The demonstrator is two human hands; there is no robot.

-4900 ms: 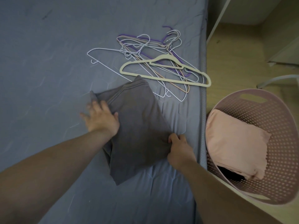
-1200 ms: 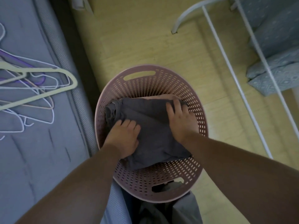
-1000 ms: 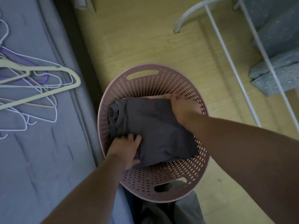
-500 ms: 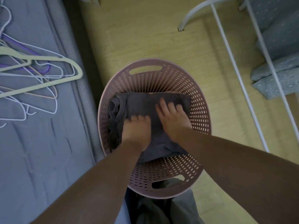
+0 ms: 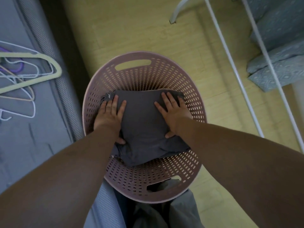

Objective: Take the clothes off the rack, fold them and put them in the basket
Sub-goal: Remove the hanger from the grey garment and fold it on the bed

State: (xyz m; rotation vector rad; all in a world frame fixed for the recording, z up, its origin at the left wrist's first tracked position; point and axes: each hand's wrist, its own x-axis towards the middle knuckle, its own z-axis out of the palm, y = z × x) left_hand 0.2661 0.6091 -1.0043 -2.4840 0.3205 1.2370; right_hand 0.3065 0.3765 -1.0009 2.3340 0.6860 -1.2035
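A folded dark grey garment (image 5: 143, 122) lies inside the round pink perforated basket (image 5: 141, 74) on the wooden floor. My left hand (image 5: 110, 114) lies flat on the garment's left side, fingers straight, thumb at its lower edge. My right hand (image 5: 172, 111) presses flat on the right side, fingers spread, thumb tucked against the near edge. Whatever lies under the grey garment is hidden.
The grey-blue bed (image 5: 24, 137) is at the left with a pile of empty hangers (image 5: 24, 74) near its edge. A white metal rack (image 5: 230, 63) stands at the right, with patterned blue cloth (image 5: 279, 51) hanging from it. Bare wooden floor (image 5: 139, 27) lies beyond the basket.
The grey garment went from the bed into the basket. Within the last second both hands moved apart from its middle to its left and right sides, flattening it.
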